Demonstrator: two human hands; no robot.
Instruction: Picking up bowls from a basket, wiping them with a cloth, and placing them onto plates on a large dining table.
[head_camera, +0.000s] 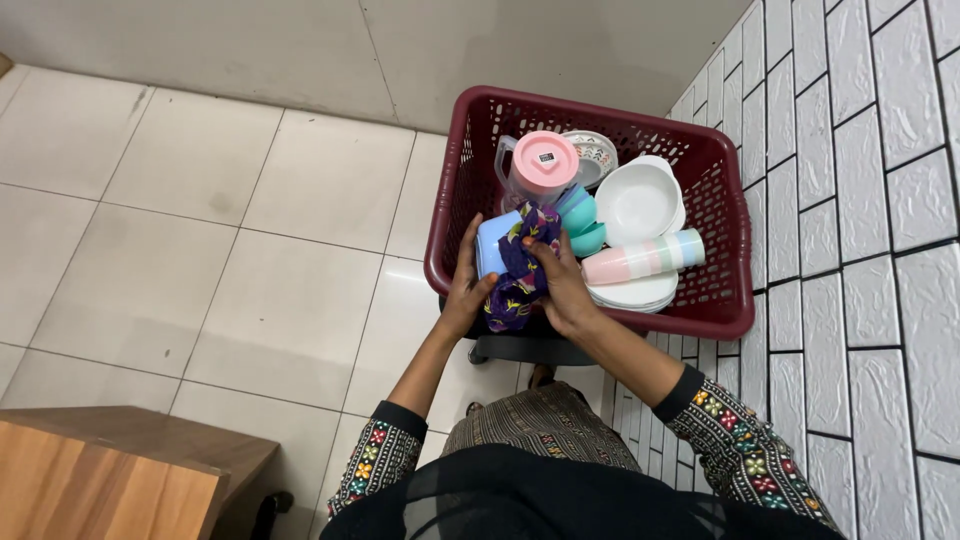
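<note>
My left hand (465, 285) grips a light blue plastic container (490, 245) at the near left corner of a dark red plastic basket (720, 200). A purple patterned cloth (520, 275) is pressed against that container by my right hand (562, 285). Both hands sit over the basket's near rim. Just behind them stands a clear jug with a pink lid (542, 163).
The basket also holds white bowls (635, 200), teal cups (580, 215), a stack of pastel cups (645, 258) lying on white plates (635, 293). It rests on a dark stool (530, 348). A white tiled wall (860, 200) runs along the right. A wooden tabletop (100, 465) sits lower left.
</note>
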